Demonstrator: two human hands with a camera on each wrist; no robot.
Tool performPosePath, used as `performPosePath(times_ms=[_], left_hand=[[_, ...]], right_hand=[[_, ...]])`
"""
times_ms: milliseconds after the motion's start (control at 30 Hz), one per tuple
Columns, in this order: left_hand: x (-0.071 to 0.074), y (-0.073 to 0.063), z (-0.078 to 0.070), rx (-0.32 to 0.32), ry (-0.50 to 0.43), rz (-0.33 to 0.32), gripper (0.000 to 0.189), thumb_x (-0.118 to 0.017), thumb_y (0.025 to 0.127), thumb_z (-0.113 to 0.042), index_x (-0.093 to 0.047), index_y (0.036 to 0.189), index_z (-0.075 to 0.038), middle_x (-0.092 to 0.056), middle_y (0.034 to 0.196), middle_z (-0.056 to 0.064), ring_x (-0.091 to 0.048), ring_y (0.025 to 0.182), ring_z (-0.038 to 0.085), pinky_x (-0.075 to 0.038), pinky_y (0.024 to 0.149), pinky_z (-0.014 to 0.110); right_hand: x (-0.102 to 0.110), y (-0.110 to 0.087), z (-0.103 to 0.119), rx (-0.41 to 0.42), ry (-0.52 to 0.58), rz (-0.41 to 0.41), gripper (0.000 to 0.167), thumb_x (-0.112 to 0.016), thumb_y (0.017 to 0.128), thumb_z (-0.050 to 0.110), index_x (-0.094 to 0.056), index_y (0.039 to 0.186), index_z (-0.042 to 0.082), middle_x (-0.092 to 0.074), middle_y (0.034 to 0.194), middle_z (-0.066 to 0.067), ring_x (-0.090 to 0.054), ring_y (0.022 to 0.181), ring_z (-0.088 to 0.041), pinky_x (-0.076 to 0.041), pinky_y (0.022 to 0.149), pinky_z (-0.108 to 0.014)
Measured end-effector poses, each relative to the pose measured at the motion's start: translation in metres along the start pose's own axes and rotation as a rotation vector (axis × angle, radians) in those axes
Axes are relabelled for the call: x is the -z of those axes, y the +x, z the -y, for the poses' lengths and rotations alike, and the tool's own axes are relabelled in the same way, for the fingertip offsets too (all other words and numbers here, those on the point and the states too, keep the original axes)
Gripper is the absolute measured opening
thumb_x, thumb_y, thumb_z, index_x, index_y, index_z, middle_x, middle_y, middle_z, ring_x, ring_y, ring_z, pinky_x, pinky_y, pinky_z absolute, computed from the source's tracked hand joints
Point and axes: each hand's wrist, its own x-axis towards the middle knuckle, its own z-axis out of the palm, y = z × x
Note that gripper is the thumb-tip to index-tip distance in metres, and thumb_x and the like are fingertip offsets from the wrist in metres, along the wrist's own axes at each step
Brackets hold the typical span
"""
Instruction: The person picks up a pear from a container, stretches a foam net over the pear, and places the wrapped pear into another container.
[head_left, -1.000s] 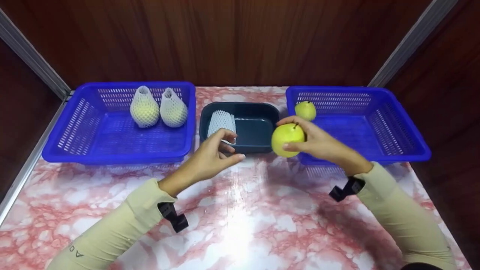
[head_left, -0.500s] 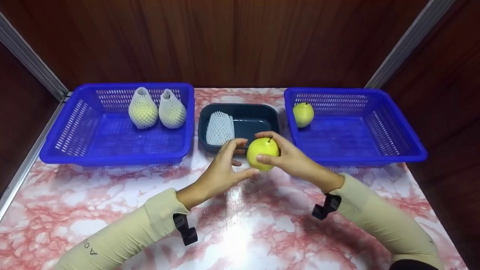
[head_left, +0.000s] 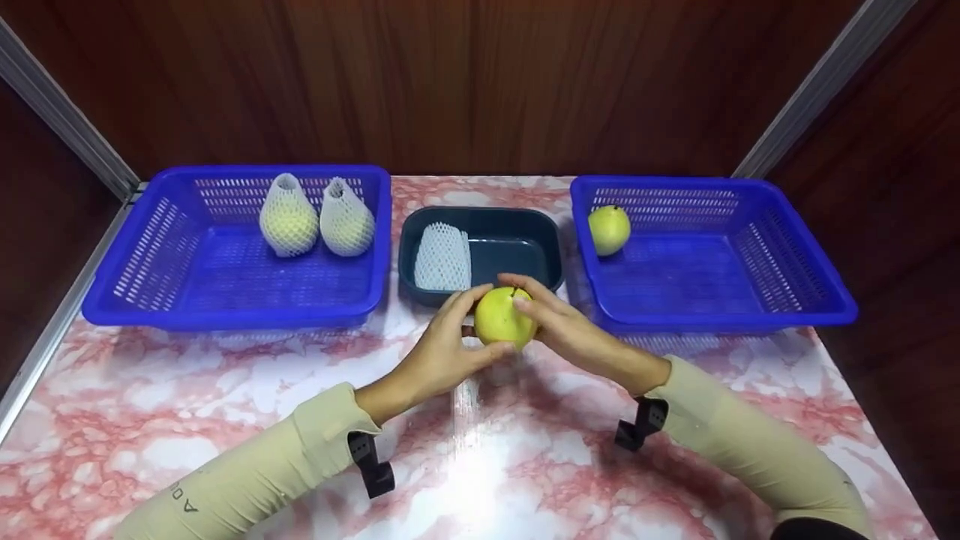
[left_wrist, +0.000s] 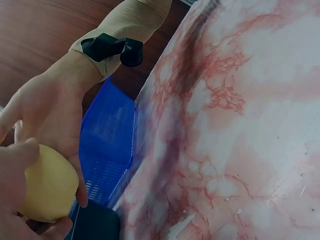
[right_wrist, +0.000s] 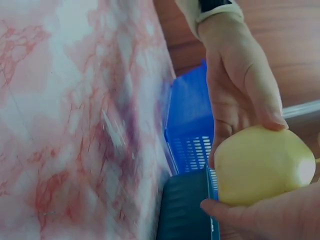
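In front of the dark tray, a yellow pear (head_left: 498, 324) is held above the table between both hands. My left hand (head_left: 444, 346) curves round its left side, with the thumb low on the near face. From the right, my right hand (head_left: 576, 336) grips it, thumb near the stem and fingers behind. Each wrist view shows the pear (left_wrist: 54, 182) close up with both hands on it. A white foam net sleeve (head_left: 441, 256) lies in the left part of the dark tray (head_left: 551, 225).
A blue basket (head_left: 135, 300) on the left holds two pears in foam nets (head_left: 289, 219). The right blue basket (head_left: 832, 292) has one bare pear (head_left: 609, 230) at its left wall. Wooden panels (head_left: 465, 82) enclose the marbled table (head_left: 225, 390).
My right hand has brought the pear leftward and toward the near side, away from the right basket. My left hand has moved right and now holds the pear too.
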Motion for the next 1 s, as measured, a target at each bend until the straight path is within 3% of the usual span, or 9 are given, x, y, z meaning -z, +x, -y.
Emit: performPosePath(times_ms=[133,267,333,500,633,800,1000], left_hand=[[0.000,-0.003,0.000,0.026,-0.014,-0.003,0.079,-0.072,0.096,-0.016,-0.027,0.157,0.004,-0.036,0.152,0.025,-0.055,0.123,0.035,-0.051,0.104,0.041],[-0.001,-0.006,0.002,0.052,0.019,0.014,0.078,-0.064,0.100,-0.020,-0.018,0.160,0.000,-0.024,0.160,0.026,-0.040,0.139,0.039,-0.036,0.117,0.052],[-0.001,-0.008,0.004,0.053,0.031,0.025,0.077,-0.061,0.102,-0.023,-0.016,0.160,-0.001,-0.020,0.162,0.026,-0.035,0.143,0.039,-0.029,0.119,0.055],[-0.001,-0.012,0.011,0.043,0.023,0.069,0.078,-0.060,0.103,-0.027,-0.012,0.158,0.002,-0.021,0.161,0.026,-0.038,0.140,0.039,-0.032,0.117,0.056],[0.000,-0.014,0.016,0.037,0.040,0.117,0.081,-0.061,0.104,-0.029,-0.010,0.157,0.004,-0.020,0.159,0.028,-0.040,0.136,0.040,-0.035,0.115,0.055],[0.005,-0.015,0.023,0.060,0.082,0.196,0.091,-0.070,0.099,-0.028,-0.008,0.157,0.004,-0.021,0.159,0.028,-0.042,0.136,0.039,-0.037,0.114,0.052],[0.009,-0.016,0.031,0.042,0.144,0.249,0.080,-0.074,0.095,-0.019,-0.022,0.152,0.003,-0.039,0.148,0.024,-0.051,0.124,0.033,-0.044,0.108,0.049]], right_hand=[[-0.001,0.001,-0.004,0.009,0.157,0.043,0.074,-0.038,0.099,0.020,-0.003,0.161,-0.001,-0.015,0.162,-0.023,-0.038,0.134,-0.020,-0.031,0.117,-0.039],[-0.001,0.000,-0.011,0.037,0.202,0.125,0.084,-0.035,0.089,0.002,0.010,0.160,0.001,0.003,0.166,-0.022,-0.027,0.141,-0.023,-0.028,0.118,-0.034],[-0.001,-0.002,-0.013,0.057,0.165,0.170,0.087,-0.035,0.088,-0.003,0.014,0.159,0.002,0.008,0.166,-0.023,-0.021,0.144,-0.026,-0.031,0.116,-0.029],[0.001,-0.005,-0.018,0.121,-0.054,0.235,0.085,-0.041,0.096,-0.008,0.016,0.158,0.001,0.013,0.166,-0.025,-0.008,0.151,-0.035,-0.038,0.112,-0.024],[0.002,-0.006,-0.025,0.191,-0.192,0.226,0.082,-0.047,0.101,-0.009,0.010,0.158,-0.003,0.002,0.165,-0.030,-0.018,0.148,-0.040,-0.038,0.114,-0.027],[0.002,-0.006,-0.037,0.221,-0.294,0.178,0.078,-0.055,0.102,-0.003,-0.002,0.159,-0.007,-0.008,0.164,-0.031,-0.032,0.143,-0.040,-0.041,0.113,-0.032],[0.003,-0.005,-0.049,0.198,-0.360,0.155,0.077,-0.061,0.099,0.003,-0.013,0.159,-0.005,-0.017,0.163,-0.030,-0.035,0.142,-0.040,-0.043,0.113,-0.039]])
